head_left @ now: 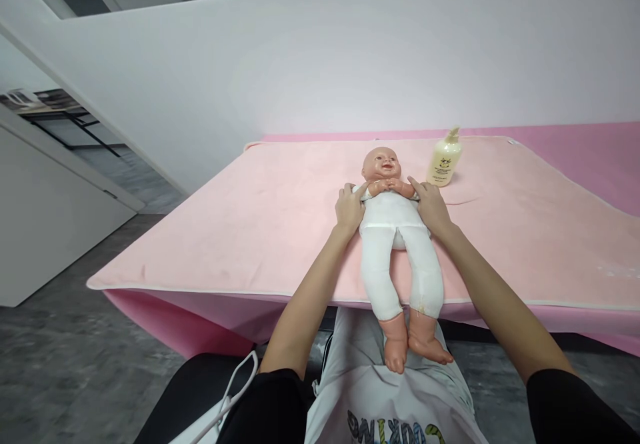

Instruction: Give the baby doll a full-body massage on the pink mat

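Note:
A baby doll [393, 217] with a white cloth body lies on its back on the pink mat [240, 224], its head toward the wall and its feet past the table's front edge. Around the doll's upper arm on the left side is my left hand [351, 208], its fingers on the arm. My right hand [431, 207] holds the doll's other side near the elbow, fingers curled behind it. The doll's own hands rest together on its chest. Just beyond my right hand stands a pale yellow pump bottle [445, 159].
A white wall [320, 64] rises behind the table. Pink cloth [590, 157] shows beyond the mat and hangs at the front. A white cord [235, 391] lies at the lower left, beside my lap. A white door panel [55, 211] stands at the left.

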`<state>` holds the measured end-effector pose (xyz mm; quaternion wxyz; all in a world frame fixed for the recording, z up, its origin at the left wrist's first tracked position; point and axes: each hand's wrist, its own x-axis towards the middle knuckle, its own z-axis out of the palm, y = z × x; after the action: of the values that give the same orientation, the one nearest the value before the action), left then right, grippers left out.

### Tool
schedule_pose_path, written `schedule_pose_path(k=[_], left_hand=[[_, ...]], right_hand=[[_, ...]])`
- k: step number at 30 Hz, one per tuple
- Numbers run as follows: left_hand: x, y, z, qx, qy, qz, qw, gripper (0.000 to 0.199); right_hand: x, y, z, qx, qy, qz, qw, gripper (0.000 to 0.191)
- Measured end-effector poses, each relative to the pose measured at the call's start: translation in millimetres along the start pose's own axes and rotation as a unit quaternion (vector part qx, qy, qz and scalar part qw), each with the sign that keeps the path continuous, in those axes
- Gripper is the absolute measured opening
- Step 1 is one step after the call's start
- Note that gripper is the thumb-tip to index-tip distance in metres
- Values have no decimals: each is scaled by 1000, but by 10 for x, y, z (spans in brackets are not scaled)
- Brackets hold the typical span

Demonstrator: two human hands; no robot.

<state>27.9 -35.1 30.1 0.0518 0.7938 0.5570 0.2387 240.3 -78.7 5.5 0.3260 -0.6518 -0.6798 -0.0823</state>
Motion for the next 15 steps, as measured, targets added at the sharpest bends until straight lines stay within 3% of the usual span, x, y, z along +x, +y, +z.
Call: schedule_pose_path(k=[6, 10, 13, 15], left_hand=[[5, -28, 23, -23, 2, 5, 1000, 62], [8, -83, 59, -98, 12, -15, 995, 61], [32, -117, 90, -189, 39, -32, 981, 61], [60, -139, 119, -292, 63, -54, 953, 59]], right_hand=[[0, 40, 51, 23, 16, 6, 1000, 52], [21, 104, 48, 107, 24, 27, 994, 58], [31, 109, 25, 221, 40, 69, 972, 61], [39, 86, 11, 292, 57, 119, 947, 63]])
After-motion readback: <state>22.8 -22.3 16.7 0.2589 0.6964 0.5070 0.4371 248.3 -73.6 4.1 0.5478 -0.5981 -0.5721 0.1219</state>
